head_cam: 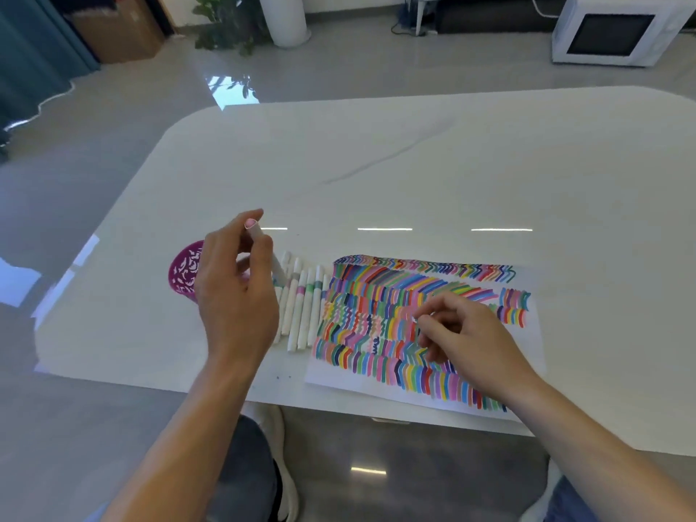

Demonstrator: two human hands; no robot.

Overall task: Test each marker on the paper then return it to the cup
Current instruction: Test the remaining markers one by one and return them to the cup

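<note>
- Plainly, the markers (301, 314) lying in a row show only colour bands; any lettering is too small to read.
- Left hand (237, 295) grips one white marker (277, 264), pink end up, and hides part of the purple patterned cup (183, 273).
- Right hand (465, 340), fingers curled, pinches a small white piece (414, 319) over the paper (325, 372), which is full of coloured strokes.
- The row lies between cup and paper on the white table (414, 163).
- A white appliance (617, 30) and a plant (226, 28) stand on the floor beyond.

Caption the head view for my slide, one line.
Left hand holds a pink-ended marker over the marker row beside the purple cup; right hand rests on the swatch-covered paper.
</note>
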